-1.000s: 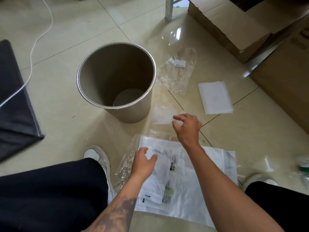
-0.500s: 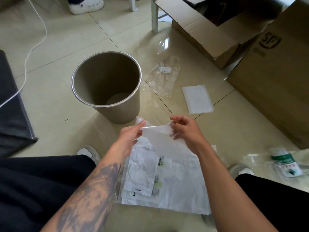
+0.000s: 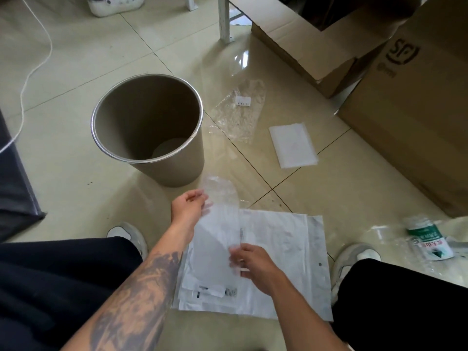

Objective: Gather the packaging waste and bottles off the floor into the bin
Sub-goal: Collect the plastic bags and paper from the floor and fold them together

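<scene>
A round tan bin with a metal rim stands open on the tiled floor. Just in front of it I hold a clear plastic bag stretched between both hands: my left hand pinches its upper end, my right hand grips its lower end. Beneath lies a stack of white mailer bags with labels. A second clear bag and a white foam sheet lie right of the bin. A crushed green-labelled bottle lies at the far right.
Large cardboard boxes stand at the right, an open one behind. A white cable runs across the floor at left beside a dark mat. My shoes and knees flank the mailers.
Both hands lifted a clear plastic bag off the mailer stack. My right hand has since slid down toward me along the bag, while the left keeps its upper end near the bin.
</scene>
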